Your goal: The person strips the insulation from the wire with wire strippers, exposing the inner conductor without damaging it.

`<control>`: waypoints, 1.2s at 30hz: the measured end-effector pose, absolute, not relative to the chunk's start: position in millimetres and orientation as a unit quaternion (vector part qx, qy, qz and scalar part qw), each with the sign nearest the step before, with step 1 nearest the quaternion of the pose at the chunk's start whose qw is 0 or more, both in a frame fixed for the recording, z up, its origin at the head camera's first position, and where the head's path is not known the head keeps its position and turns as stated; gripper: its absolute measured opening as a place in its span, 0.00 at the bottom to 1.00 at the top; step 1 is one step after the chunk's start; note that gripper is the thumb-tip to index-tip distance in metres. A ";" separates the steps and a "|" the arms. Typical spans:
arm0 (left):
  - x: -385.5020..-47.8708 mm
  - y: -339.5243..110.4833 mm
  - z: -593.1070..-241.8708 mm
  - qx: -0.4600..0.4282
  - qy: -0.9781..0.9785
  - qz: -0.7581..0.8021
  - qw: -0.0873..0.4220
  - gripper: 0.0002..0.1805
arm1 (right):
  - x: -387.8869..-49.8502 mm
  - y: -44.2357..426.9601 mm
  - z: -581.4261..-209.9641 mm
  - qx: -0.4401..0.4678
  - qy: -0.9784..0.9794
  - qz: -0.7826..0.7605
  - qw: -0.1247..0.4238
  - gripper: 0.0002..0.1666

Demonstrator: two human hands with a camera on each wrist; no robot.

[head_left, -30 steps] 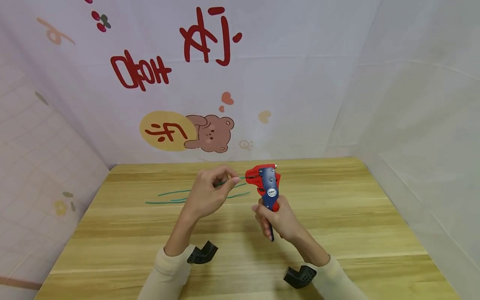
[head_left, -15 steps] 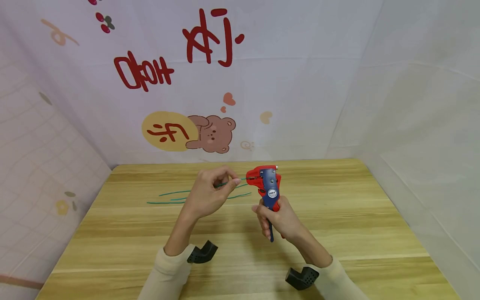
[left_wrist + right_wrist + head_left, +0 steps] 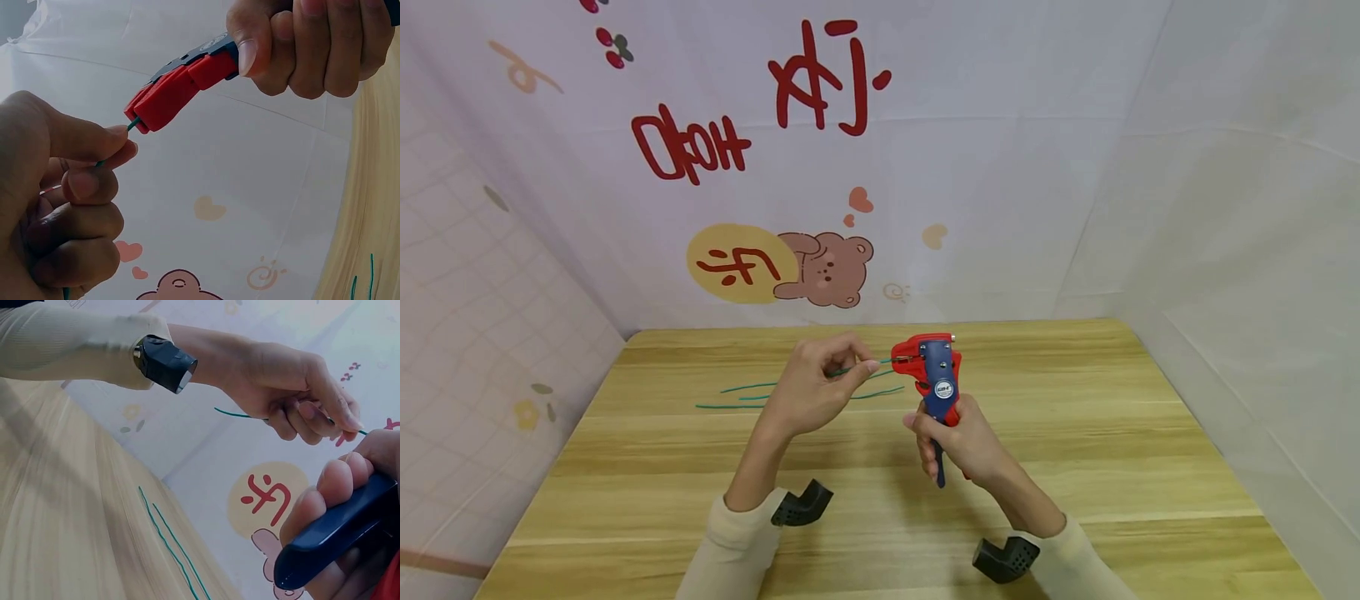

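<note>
My left hand (image 3: pixel 815 387) pinches a green wire (image 3: pixel 132 123) between thumb and index finger, the other fingers curled beneath. A short length of that wire runs from the fingertips into the red nose of a wire stripper (image 3: pixel 939 367). The wire's tail (image 3: pixel 231 413) sticks out behind the left hand in the right wrist view. Around the stripper's handles my right hand (image 3: pixel 958 439) is wrapped, holding the tool upright with its nose toward the left hand. How far the wire end reaches inside the nose is hidden.
Loose green wires (image 3: pixel 880 392) lie roughly parallel on the wooden table (image 3: pixel 1075 467), partly behind the left hand in the head view. A printed white cloth (image 3: pixel 1000 208) stands along the table's back and sides. Each sleeve carries a black camera mount (image 3: pixel 805 503).
Both hands stay nearly in place. The stripper has dropped very slightly in the head view, and its red lower handle shows a little more below the right hand than a second ago.
</note>
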State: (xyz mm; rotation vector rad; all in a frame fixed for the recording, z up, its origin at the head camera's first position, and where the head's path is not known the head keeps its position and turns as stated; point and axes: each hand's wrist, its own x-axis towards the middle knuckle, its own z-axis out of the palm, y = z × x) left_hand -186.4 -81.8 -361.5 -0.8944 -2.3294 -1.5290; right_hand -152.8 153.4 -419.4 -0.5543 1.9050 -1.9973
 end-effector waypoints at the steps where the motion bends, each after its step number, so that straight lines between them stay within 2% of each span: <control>1: -186.3 -81.8 -361.4 -0.305 -0.792 -0.519 0.107 0.05 | -152.5 153.3 -419.3 -0.192 0.667 -0.701 0.164 0.20; 36: -186.7 -85.9 -359.2 -0.301 -0.793 -0.521 0.099 0.08 | -154.3 156.0 -419.2 -0.186 0.671 -0.702 0.150 0.17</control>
